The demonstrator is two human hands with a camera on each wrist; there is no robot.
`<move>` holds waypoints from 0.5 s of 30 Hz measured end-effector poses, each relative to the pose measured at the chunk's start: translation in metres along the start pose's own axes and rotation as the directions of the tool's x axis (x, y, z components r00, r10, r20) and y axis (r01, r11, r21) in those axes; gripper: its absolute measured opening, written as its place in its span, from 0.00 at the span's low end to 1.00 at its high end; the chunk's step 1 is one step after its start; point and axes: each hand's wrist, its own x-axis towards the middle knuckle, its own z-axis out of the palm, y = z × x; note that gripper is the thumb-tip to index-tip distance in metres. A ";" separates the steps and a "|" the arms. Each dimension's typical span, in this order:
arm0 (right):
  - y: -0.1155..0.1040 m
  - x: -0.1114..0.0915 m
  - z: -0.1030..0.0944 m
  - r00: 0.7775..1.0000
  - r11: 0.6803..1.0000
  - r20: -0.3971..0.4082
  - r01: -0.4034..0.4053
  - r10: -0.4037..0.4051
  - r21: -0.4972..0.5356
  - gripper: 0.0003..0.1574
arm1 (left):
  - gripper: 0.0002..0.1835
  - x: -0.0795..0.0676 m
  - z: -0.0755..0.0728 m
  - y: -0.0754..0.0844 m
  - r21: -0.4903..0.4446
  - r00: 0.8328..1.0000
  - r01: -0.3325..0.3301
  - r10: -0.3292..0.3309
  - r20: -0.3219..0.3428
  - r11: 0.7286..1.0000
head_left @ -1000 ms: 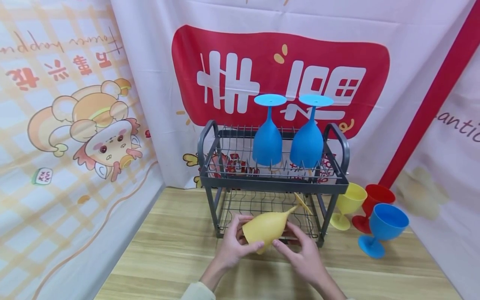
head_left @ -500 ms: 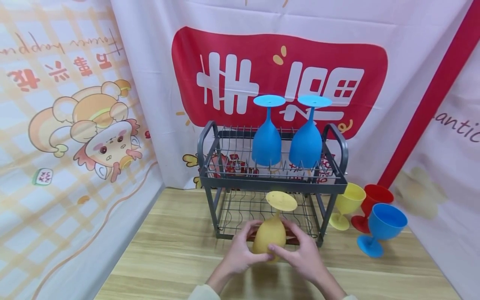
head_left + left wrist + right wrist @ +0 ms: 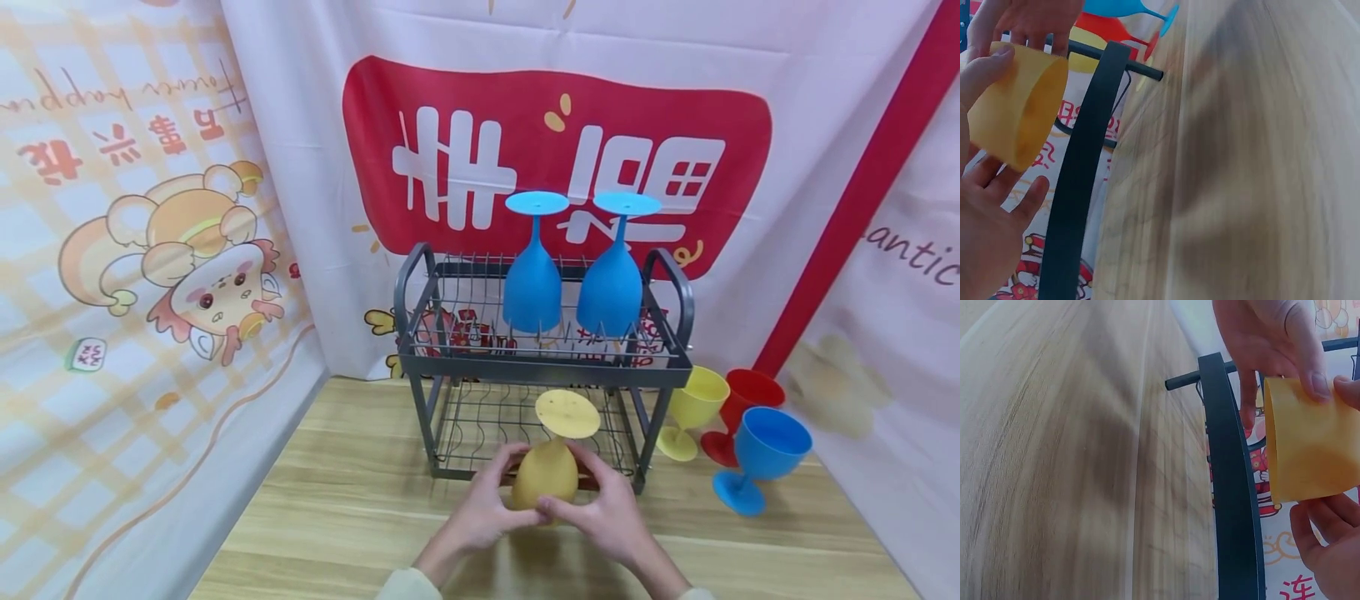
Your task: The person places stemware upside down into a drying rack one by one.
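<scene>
Both hands hold a yellow-orange plastic goblet [image 3: 546, 475] upside down, its round foot up and tilted toward the camera. My left hand [image 3: 483, 508] grips the bowl from the left, thumb across the near side. From the right, my right hand [image 3: 607, 508] grips the same bowl, its thumb close to the left one. The goblet is in front of the lower tier of a dark dish rack [image 3: 543, 367]. In the left wrist view the open mouth of the goblet [image 3: 1041, 112] shows, near the rack's front bar [image 3: 1085, 169]. Fingers behind the bowl are partly hidden.
Two blue goblets [image 3: 532, 287] [image 3: 611, 287] stand upside down on the rack's upper tier. To the right of the rack, a yellow goblet [image 3: 699, 398], a red goblet [image 3: 738, 404] and a blue goblet [image 3: 772, 442] stand upright on the wooden table [image 3: 322, 517]. Printed curtains hang behind and at the sides.
The yellow-orange goblet has turned from lying sideways, mouth to the left, to upside down with its foot up. Both hands turned with it, shifting slightly; in the last half second it moved slightly right.
</scene>
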 end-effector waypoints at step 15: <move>0.012 -0.002 -0.040 0.998 0.993 -0.011 -0.066 0.065 -0.094 0.55 | 0.22 0.003 -0.088 0.036 -0.008 0.725 -0.279 0.205 -0.658 0.960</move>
